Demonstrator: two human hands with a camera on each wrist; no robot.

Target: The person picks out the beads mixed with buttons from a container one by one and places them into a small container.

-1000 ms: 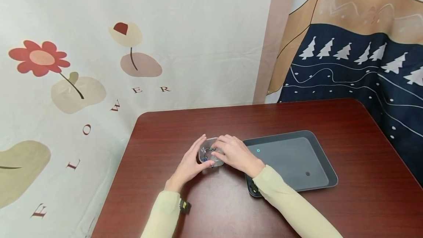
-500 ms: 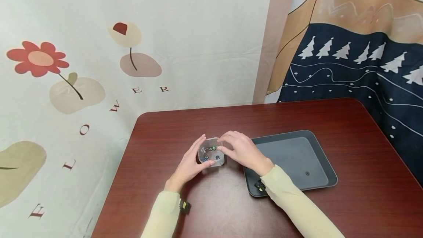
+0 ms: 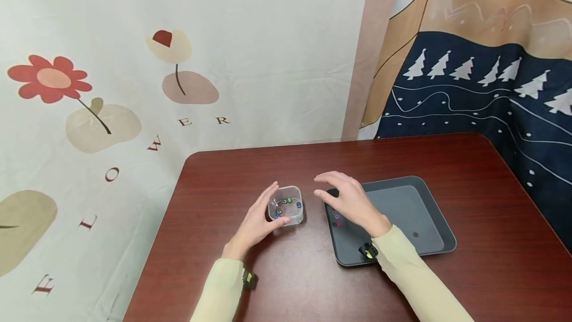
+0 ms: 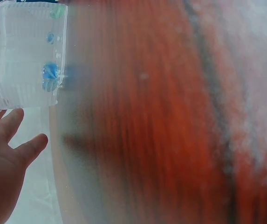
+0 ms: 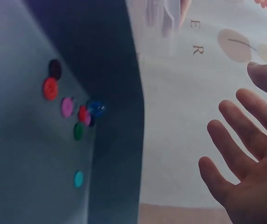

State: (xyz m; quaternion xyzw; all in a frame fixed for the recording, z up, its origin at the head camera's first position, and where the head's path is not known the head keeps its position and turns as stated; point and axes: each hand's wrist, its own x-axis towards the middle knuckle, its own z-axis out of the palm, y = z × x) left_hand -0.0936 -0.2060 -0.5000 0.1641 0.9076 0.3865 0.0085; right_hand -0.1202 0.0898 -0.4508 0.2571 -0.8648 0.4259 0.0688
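Note:
A small clear plastic box (image 3: 292, 218) stands on the table, with several blue and green glass marbles (image 3: 287, 200) in it. My left hand (image 3: 252, 225) holds the box from the left, thumb at the near side and fingers along the far side. In the left wrist view, blue marbles (image 4: 50, 71) show through the box wall. My right hand (image 3: 353, 202) is over the left part of the grey tray (image 3: 393, 217), its fingers spread and holding nothing. Several coloured buttons (image 5: 51, 88) lie in the tray, and a blue marble (image 5: 96, 108) rests by its wall.
The reddish-brown wooden table (image 3: 250, 173) reaches back to a printed curtain (image 3: 268, 63). One dark button (image 3: 416, 234) lies apart on the tray's right side. The tray's raised rim stands a little to the right of the box.
My right hand has come out of the box and moved right over the tray, uncovering the marbles. One blue marble in the box has shifted right. The left hand has stayed in place.

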